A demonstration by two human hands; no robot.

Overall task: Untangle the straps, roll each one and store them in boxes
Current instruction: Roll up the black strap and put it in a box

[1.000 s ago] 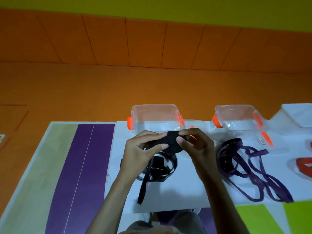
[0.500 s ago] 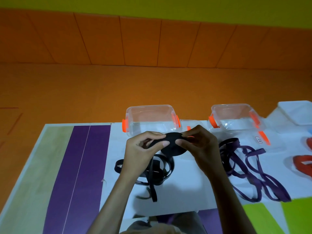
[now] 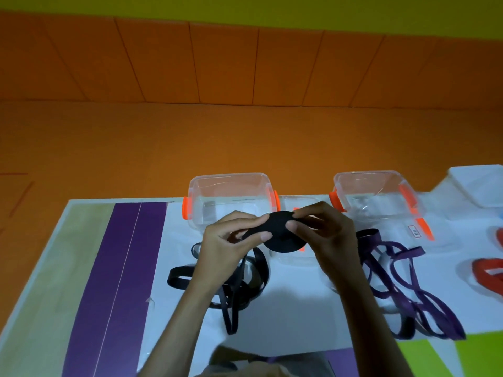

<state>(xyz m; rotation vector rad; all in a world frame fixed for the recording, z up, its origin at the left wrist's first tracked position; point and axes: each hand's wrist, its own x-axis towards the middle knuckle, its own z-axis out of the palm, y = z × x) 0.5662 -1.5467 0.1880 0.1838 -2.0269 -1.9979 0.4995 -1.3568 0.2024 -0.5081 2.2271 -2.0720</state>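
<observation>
Both grips pinched on your black strap roll [image 3: 284,232]: left hand [image 3: 231,240], right hand [image 3: 324,232] | loose tail trails onto surface [image 3: 285,317] | purple strap [image 3: 402,281] tangled right | clear box [image 3: 231,197] just behind roll

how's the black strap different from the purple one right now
The black strap is partly wound into a flat roll held up by the left hand and right hand, its loose tail trailing onto the table. The purple strap lies untouched and wholly unrolled, in tangled loops. The black one sits before the left box, the purple before the right box. Both are long, flat bands.
</observation>
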